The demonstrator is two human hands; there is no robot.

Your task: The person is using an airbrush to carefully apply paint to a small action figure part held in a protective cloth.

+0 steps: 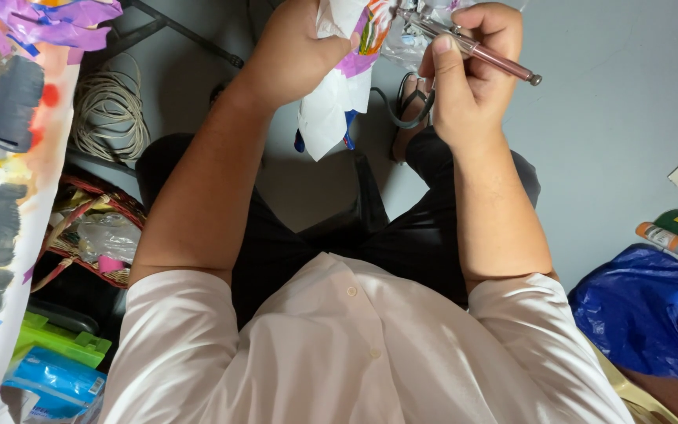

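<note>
Left hand grips paint-stained paper; right hand closed around an airbrush just beside it.

White short-sleeved buttoned shirt, black trousers, dark-strapped sandal

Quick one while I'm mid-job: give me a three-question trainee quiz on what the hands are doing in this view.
1. True or false: the right hand grips a slim pinkish metal tool.
2. What does the left hand hold? A) coiled cord B) crumpled white paper with paint stains C) blue plastic bag
3. Fill in: the blue plastic bag lies on the floor at the person's ____ side.

Key: 1 true. 2 B, the paper; the coiled cord lies untouched on the floor. 3 right.
</note>
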